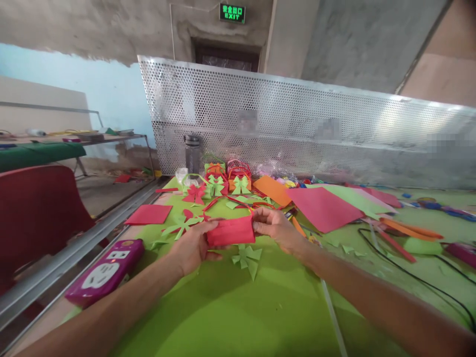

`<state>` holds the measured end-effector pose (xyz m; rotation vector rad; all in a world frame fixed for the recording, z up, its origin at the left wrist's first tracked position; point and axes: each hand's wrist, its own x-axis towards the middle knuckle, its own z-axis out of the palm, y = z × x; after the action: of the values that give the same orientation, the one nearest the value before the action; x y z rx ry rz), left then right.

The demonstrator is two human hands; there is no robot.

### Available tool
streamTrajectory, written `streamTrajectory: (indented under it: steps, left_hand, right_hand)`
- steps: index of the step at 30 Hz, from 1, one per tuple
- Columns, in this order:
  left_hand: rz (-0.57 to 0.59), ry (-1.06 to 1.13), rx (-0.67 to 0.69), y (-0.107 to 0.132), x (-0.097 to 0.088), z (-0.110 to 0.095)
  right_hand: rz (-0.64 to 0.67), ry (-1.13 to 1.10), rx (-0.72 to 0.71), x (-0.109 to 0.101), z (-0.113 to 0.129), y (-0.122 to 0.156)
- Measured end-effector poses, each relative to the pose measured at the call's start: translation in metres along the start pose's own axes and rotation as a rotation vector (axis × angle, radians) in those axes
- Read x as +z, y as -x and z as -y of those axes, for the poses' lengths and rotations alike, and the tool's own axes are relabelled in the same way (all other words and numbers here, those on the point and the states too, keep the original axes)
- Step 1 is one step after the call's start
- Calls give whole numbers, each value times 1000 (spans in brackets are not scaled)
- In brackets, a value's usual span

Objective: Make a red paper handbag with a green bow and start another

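Red paper (231, 232) spans left grip (192, 246) to right grip (275, 228).

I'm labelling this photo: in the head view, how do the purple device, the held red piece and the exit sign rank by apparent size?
1. Purple device
2. Held red piece
3. Exit sign

Both forearms (143, 285) are bare, tapering to narrower wrists (178, 260) and bare, slender fingers (265, 228).
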<state>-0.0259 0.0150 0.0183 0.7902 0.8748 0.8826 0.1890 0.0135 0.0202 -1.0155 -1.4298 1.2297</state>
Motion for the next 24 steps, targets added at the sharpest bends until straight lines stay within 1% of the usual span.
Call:
streamTrajectory:
  steps: [3,5,6,8,10,11,12,13,16,19,22,24]
  left_hand:
    - [-10,4,12,2,1,-2]
    - [-27,6,17,2,1,-2]
    - [-36,8,22,2,1,-1]
    - [-51,12,34,2,1,0]
    - [-60,16,54,2,1,1]
    - [-63,16,63,2,1,1]
    - [-65,15,69,2,2,1]
    - [-65,13,73,2,2,1]
    - [-66,13,78,3,2,0]
    - [-46,21,59,4,2,-1]
    - [16,16,-13,4,2,-1]
    - [32,2,-50,4,1,1]
  right_hand:
    - [-6,56,-23,-2,-2,-2]
    - [-23,124,-71,-3,-2,-1]
    - [-39,193,-127,-3,-1,0]
    - [-65,407,-310,-2,0,4]
    - [-54,678,-513,-1,2,8]
    - [-33,804,-570,-1,2,9]
    - [-5,921,-594,0,2,10]
    - [18,1024,-590,1,1,10]
    - [31,1217,-524,2,-4,8]
    - [5,1272,-552,3,-10,5]
    - [14,1273,-602,3,-13,3]
    - [29,1273,-615,4,-13,2]
